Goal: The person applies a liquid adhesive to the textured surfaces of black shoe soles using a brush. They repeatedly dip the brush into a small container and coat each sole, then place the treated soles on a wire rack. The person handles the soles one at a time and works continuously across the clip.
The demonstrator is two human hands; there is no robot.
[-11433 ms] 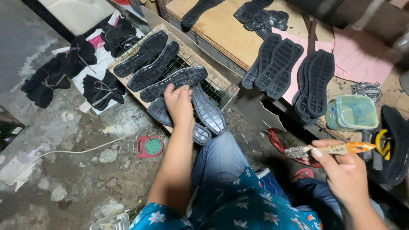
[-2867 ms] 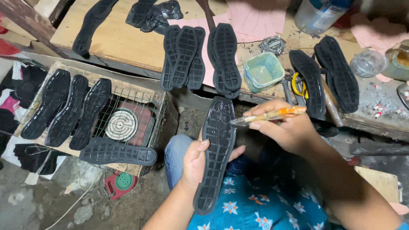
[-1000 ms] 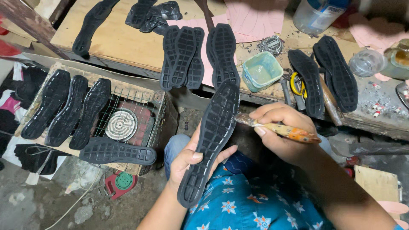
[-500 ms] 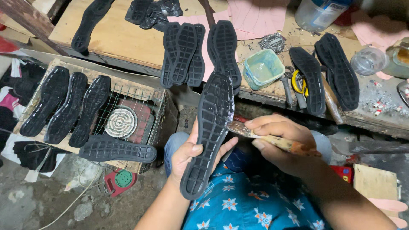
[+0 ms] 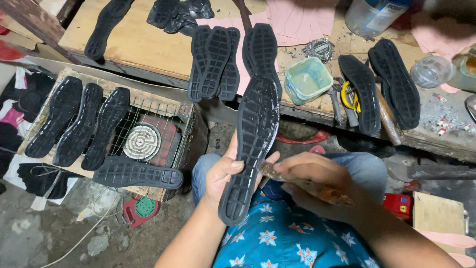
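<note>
My left hand (image 5: 224, 171) grips a long black rubber shoe sole (image 5: 253, 141) near its lower end, with the glossy ribbed side up and the tip pointing away from me. My right hand (image 5: 312, 181) is closed around a glue-stained brush (image 5: 317, 188); the brush's front end rests against the sole's right edge beside my left fingers. Both hands hover over my lap, above jeans and a blue flowered shirt.
A wire rack (image 5: 148, 124) over a round heater coil (image 5: 142, 142) holds several black soles (image 5: 79, 124) at the left. The wooden bench (image 5: 148, 44) beyond carries more soles (image 5: 215, 62), a pale green tub (image 5: 307, 79), tools (image 5: 347, 99), jars and pink paper.
I took a sole off the rack and brought it over my lap. In the last second the brush hand dropped from beside the sole's middle to its right edge, and the sole tilted slightly.
</note>
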